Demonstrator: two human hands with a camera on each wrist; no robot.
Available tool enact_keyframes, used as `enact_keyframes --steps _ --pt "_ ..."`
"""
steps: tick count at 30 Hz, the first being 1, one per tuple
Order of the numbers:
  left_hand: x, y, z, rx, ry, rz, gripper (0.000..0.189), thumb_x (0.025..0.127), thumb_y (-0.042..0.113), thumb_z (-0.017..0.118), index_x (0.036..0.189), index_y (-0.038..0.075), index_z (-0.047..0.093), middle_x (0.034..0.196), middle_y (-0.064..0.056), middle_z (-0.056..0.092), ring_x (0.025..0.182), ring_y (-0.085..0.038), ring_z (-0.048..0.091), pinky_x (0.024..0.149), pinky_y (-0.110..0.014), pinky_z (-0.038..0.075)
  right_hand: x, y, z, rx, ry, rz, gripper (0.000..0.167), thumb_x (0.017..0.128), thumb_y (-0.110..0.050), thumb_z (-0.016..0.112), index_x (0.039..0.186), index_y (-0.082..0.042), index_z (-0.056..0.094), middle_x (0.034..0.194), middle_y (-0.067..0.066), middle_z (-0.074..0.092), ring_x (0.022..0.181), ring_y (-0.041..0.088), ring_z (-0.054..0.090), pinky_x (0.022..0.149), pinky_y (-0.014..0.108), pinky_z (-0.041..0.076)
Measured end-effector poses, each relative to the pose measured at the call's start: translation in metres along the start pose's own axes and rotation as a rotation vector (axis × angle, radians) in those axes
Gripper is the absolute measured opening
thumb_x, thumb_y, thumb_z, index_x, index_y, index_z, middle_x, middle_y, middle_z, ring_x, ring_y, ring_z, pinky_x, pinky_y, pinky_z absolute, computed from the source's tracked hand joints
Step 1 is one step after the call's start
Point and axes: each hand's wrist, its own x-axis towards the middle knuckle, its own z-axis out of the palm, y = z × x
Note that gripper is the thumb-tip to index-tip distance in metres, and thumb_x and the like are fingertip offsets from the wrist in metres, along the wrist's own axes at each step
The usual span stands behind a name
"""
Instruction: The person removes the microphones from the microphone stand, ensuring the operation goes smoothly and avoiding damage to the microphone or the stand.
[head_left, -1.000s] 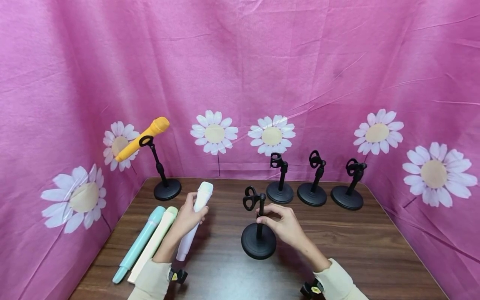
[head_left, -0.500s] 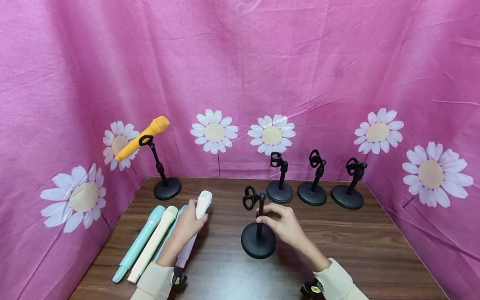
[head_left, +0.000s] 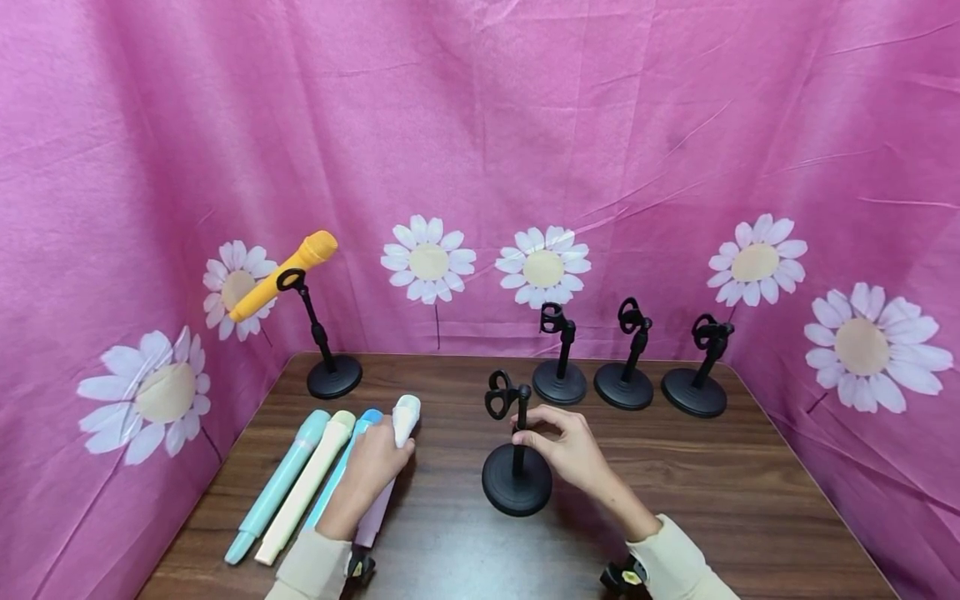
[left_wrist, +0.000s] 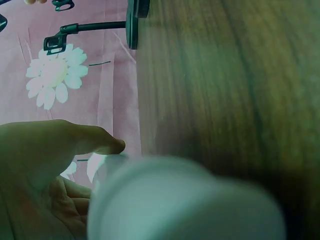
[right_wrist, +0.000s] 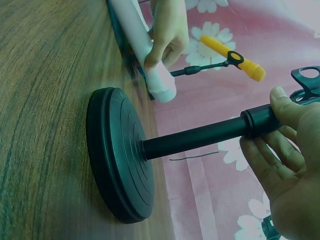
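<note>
My left hand (head_left: 373, 468) grips a pale lilac microphone with a white head (head_left: 406, 418), held low over the table; whether it touches the wood I cannot tell. In the left wrist view the microphone's end (left_wrist: 185, 205) is large and blurred beside the thumb. My right hand (head_left: 572, 452) pinches the pole of a black microphone stand (head_left: 517, 483) between thumb and fingers, just under its clip. The right wrist view shows the stand's round base (right_wrist: 120, 155) flat on the table and its ring clip (right_wrist: 306, 80) holding nothing.
Left of my left hand lie a mint microphone (head_left: 281, 479), a cream microphone (head_left: 307, 487) and a partly covered blue microphone (head_left: 330, 492). A yellow microphone (head_left: 281, 279) sits in a stand (head_left: 334, 377) at back left. Several black stands (head_left: 624, 386) line the back right.
My left hand has lowered the lilac microphone and drawn it slightly nearer, uncovering the blue microphone beside it. My right hand and the stand have stayed in place.
</note>
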Motion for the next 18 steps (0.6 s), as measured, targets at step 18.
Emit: enact_keyframes --steps 18 --pt "-0.014 -0.003 0.005 0.125 0.084 0.021 0.036 0.078 0.014 0.080 0.099 -0.008 0.061 0.079 -0.025 0.067 0.067 -0.044 0.068 0.054 -0.056 0.052 -0.001 0.001 0.001 -0.005 0.000 0.012 0.022 0.088 -0.013 0.087 0.108 -0.019 0.081 0.098 -0.001 0.081 0.097 0.006 0.075 0.084 0.024 0.062"
